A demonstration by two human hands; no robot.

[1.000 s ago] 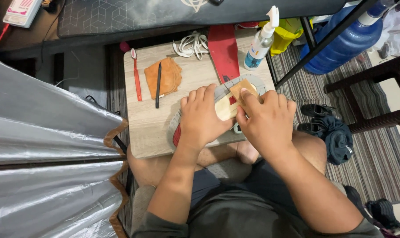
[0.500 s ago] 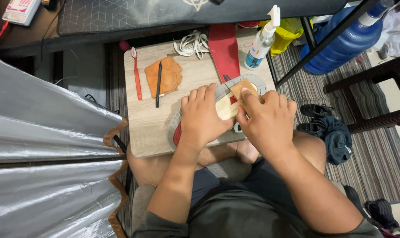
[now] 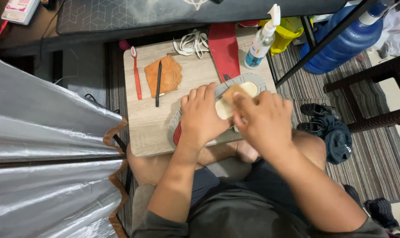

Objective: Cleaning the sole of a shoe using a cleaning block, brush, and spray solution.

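Note:
A grey-soled shoe (image 3: 248,79) with a red edge lies sole-up on the small wooden table (image 3: 147,132). My left hand (image 3: 202,117) presses down on it and holds it in place. My right hand (image 3: 261,121) grips a small tan pad or cloth (image 3: 231,93) and has it against the pale centre of the sole. Most of the shoe is hidden under both hands.
An orange folded cloth (image 3: 170,75) with a black pen-like tool (image 3: 158,83) on it, a red toothbrush (image 3: 136,72), white laces (image 3: 192,42), a red insole (image 3: 224,48) and a spray bottle (image 3: 262,42) share the table. A blue water jug (image 3: 345,39) stands right; silver sheeting (image 3: 46,154) lies left.
My right hand has slid a little along the sole with the pad. My left hand stays put on the shoe.

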